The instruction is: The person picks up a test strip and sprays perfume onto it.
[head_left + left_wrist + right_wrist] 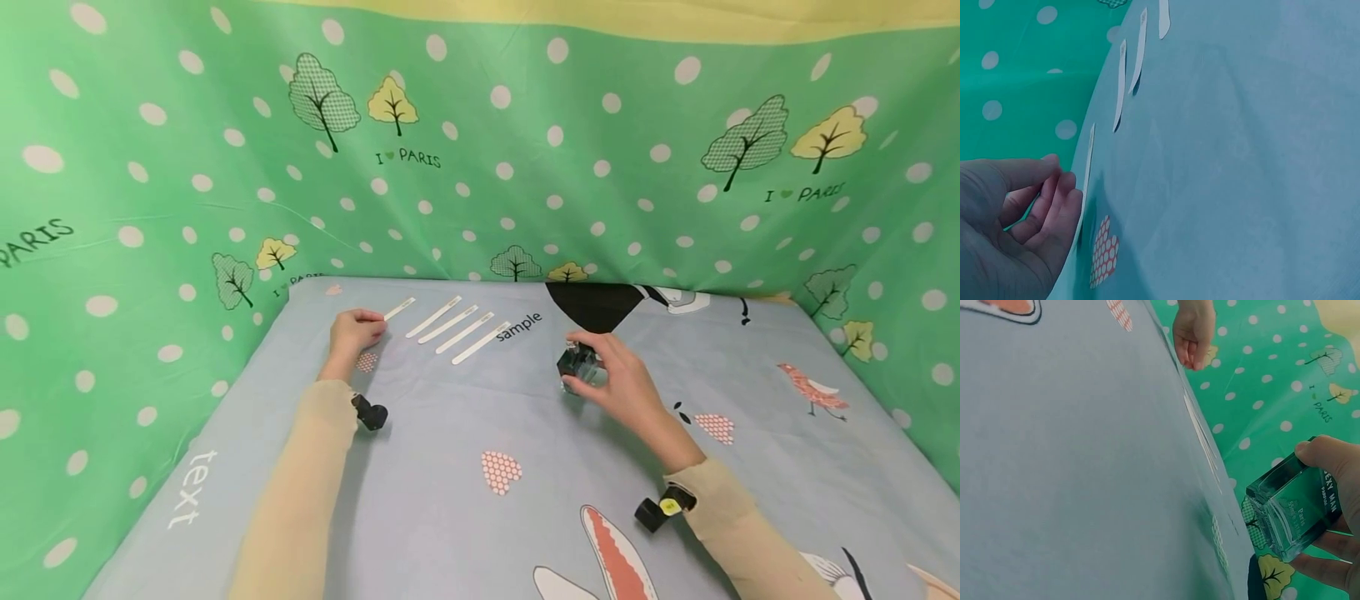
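Observation:
My right hand (618, 379) grips a glass perfume bottle (576, 362) between thumb and fingers. Dark, with clear edges and white lettering that includes "PARFUM", the bottle (1297, 503) is tilted in the right wrist view. At the far left of the table, my left hand (356, 335) is beside a white paper test strip (400, 309). In the left wrist view that strip (1089, 159) passes behind the fingertips. The left fingers (1054, 203) bend loosely, the thumb near the index finger, and nothing shows between them. More white test strips (447, 325) lie slanted in a row to the right.
A grey-blue printed cloth (420, 500) covers the table, with hearts, a bird and the word "sample" on it. Behind and to the left rises a green dotted curtain (465, 200). Dark wrist cameras (370, 412) sit on both wrists.

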`<action>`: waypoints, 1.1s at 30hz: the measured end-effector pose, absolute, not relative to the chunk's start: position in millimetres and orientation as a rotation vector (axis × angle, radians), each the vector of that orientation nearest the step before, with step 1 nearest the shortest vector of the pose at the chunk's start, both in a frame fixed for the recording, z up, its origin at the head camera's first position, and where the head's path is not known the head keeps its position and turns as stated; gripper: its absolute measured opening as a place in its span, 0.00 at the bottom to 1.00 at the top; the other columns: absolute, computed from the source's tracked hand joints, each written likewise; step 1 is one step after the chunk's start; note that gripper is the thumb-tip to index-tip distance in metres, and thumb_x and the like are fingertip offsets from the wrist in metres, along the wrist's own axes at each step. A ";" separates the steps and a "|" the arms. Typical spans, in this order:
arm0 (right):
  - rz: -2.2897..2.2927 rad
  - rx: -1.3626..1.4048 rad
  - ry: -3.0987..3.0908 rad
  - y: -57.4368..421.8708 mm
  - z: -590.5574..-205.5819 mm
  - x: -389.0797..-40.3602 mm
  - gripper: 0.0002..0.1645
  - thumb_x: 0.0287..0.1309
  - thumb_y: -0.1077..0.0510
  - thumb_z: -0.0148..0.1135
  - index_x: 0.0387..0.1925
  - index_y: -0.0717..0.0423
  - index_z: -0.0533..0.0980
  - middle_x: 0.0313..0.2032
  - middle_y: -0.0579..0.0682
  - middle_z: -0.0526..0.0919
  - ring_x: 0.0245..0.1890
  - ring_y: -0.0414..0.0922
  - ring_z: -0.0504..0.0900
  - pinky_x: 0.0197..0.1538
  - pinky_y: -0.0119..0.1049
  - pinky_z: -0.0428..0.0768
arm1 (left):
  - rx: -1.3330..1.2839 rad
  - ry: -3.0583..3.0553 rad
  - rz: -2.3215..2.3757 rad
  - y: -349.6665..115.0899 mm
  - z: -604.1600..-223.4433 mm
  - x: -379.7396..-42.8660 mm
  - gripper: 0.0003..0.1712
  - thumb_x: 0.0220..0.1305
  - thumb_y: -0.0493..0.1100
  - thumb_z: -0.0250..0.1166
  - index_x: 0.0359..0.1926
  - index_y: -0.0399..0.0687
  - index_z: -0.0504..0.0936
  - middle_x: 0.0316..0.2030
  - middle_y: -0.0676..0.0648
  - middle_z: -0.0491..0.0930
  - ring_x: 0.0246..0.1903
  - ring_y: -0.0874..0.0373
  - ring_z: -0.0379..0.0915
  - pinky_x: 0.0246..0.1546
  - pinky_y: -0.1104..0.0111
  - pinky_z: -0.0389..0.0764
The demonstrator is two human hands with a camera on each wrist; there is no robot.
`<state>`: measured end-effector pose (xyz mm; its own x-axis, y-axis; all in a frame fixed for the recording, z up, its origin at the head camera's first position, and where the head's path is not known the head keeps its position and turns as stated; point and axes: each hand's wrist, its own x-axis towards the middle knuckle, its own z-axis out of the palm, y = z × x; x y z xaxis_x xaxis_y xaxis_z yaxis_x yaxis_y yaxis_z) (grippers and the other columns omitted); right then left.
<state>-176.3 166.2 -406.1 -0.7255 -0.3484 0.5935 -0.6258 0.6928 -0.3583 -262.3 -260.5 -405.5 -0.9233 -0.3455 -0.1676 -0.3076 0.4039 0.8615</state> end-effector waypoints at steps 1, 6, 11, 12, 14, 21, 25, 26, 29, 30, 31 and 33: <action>0.761 0.749 -2.415 166.1 -406.3 -176.3 0.40 0.47 0.54 0.80 0.62 0.45 0.72 0.51 0.53 0.81 0.46 0.49 0.82 0.40 0.42 0.85 | 0.611 -2.599 -1.588 -261.6 -405.2 -262.2 0.15 0.66 0.38 0.66 0.51 0.35 0.82 0.46 0.40 0.81 0.41 0.57 0.81 0.47 0.68 0.85; 0.764 0.746 -2.421 165.6 -406.8 -176.0 0.40 0.47 0.54 0.79 0.62 0.45 0.72 0.51 0.53 0.81 0.46 0.50 0.82 0.41 0.43 0.85 | 0.638 -2.585 -1.590 -267.6 -404.0 -261.4 0.15 0.66 0.38 0.66 0.51 0.36 0.82 0.44 0.42 0.81 0.40 0.56 0.80 0.47 0.67 0.85; 0.764 0.742 -2.424 165.1 -406.5 -176.1 0.40 0.47 0.53 0.79 0.62 0.45 0.72 0.50 0.52 0.81 0.46 0.49 0.82 0.40 0.43 0.85 | 0.636 -2.596 -1.562 -275.4 -403.6 -259.4 0.15 0.66 0.38 0.66 0.51 0.36 0.82 0.44 0.42 0.81 0.38 0.59 0.80 0.44 0.70 0.84; 0.764 0.743 -2.423 165.1 -406.4 -176.2 0.40 0.47 0.53 0.79 0.62 0.45 0.72 0.50 0.52 0.81 0.46 0.49 0.82 0.40 0.43 0.84 | 0.634 -2.603 -1.557 -277.1 -403.7 -258.8 0.15 0.66 0.39 0.65 0.52 0.36 0.82 0.44 0.42 0.81 0.38 0.60 0.79 0.43 0.71 0.84; 0.762 0.747 -2.419 164.9 -406.5 -176.3 0.40 0.47 0.54 0.79 0.62 0.45 0.72 0.50 0.52 0.81 0.45 0.49 0.82 0.40 0.42 0.84 | 0.638 -2.610 -1.550 -280.1 -404.1 -257.5 0.16 0.66 0.39 0.65 0.52 0.36 0.82 0.44 0.42 0.81 0.37 0.61 0.79 0.42 0.72 0.84; 0.775 0.748 -2.422 163.9 -407.7 -176.2 0.40 0.47 0.54 0.80 0.62 0.45 0.72 0.49 0.52 0.81 0.45 0.49 0.82 0.40 0.43 0.85 | 0.636 -2.580 -1.504 -288.2 -406.5 -253.4 0.15 0.67 0.39 0.65 0.52 0.36 0.82 0.43 0.40 0.83 0.35 0.62 0.79 0.45 0.68 0.85; 0.775 0.747 -2.426 163.2 -408.1 -176.3 0.40 0.47 0.54 0.79 0.62 0.45 0.72 0.49 0.52 0.81 0.45 0.49 0.82 0.40 0.42 0.85 | 0.647 -2.554 -1.468 -291.6 -409.5 -252.1 0.15 0.67 0.40 0.64 0.51 0.37 0.82 0.43 0.41 0.83 0.36 0.60 0.79 0.42 0.70 0.84; 0.774 0.749 -2.424 163.2 -408.1 -176.4 0.40 0.46 0.54 0.80 0.62 0.45 0.72 0.49 0.52 0.81 0.45 0.49 0.82 0.40 0.42 0.85 | 0.651 -2.547 -1.465 -292.5 -410.3 -252.0 0.15 0.67 0.41 0.65 0.51 0.37 0.82 0.43 0.41 0.83 0.37 0.59 0.79 0.42 0.71 0.84; 0.775 0.758 -2.416 163.0 -408.1 -176.5 0.40 0.46 0.54 0.80 0.61 0.45 0.72 0.48 0.52 0.81 0.45 0.49 0.82 0.40 0.42 0.85 | 0.661 -2.532 -1.459 -294.9 -412.2 -250.9 0.15 0.68 0.42 0.65 0.51 0.39 0.82 0.41 0.44 0.82 0.36 0.59 0.78 0.36 0.77 0.81; 0.776 0.761 -2.414 163.0 -408.1 -176.6 0.40 0.46 0.54 0.80 0.61 0.46 0.72 0.48 0.52 0.81 0.45 0.49 0.82 0.40 0.42 0.86 | 0.664 -2.525 -1.459 -295.5 -412.5 -250.7 0.15 0.68 0.42 0.65 0.51 0.39 0.82 0.40 0.45 0.81 0.36 0.60 0.77 0.34 0.78 0.80; 0.777 0.764 -2.413 162.9 -408.1 -176.6 0.40 0.46 0.54 0.80 0.61 0.46 0.72 0.48 0.52 0.81 0.45 0.49 0.82 0.40 0.42 0.85 | 0.666 -2.519 -1.456 -296.1 -412.6 -250.4 0.15 0.68 0.42 0.65 0.51 0.39 0.82 0.40 0.46 0.81 0.35 0.60 0.77 0.32 0.79 0.78; 0.780 0.764 -2.414 162.6 -408.3 -176.7 0.40 0.46 0.54 0.80 0.61 0.45 0.72 0.49 0.52 0.81 0.45 0.49 0.83 0.40 0.42 0.85 | 0.665 -2.510 -1.449 -297.1 -412.9 -249.7 0.15 0.67 0.42 0.65 0.51 0.39 0.82 0.39 0.47 0.81 0.34 0.62 0.75 0.30 0.82 0.74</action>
